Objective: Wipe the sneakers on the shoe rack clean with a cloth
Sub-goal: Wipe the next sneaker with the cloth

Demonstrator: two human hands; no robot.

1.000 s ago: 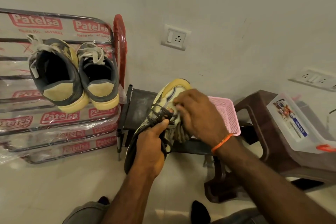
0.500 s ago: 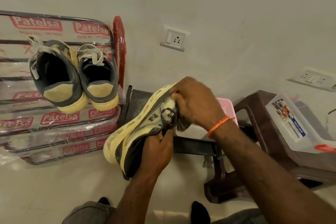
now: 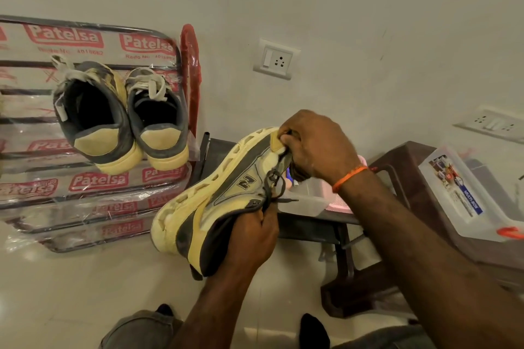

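Sneaker (image 3: 226, 195) now tipping sole-outward beside the shoe rack (image 3: 93, 184), both hands gripping.
Light, soft upper, stiff sole: left hand (image 3: 249, 241) is clutching the collar, right hand (image 3: 314, 147) pinching the toe; cloth not visible.

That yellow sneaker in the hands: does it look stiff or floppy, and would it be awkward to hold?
The sneaker probably keeps its shape: its thick sole stays straight while it is held tilted on its side. The heel collar looks softer, since the left hand grips it bunched. The right hand pinches the toe end, so two hands seem to steady it. Its loose lace will likely dangle.
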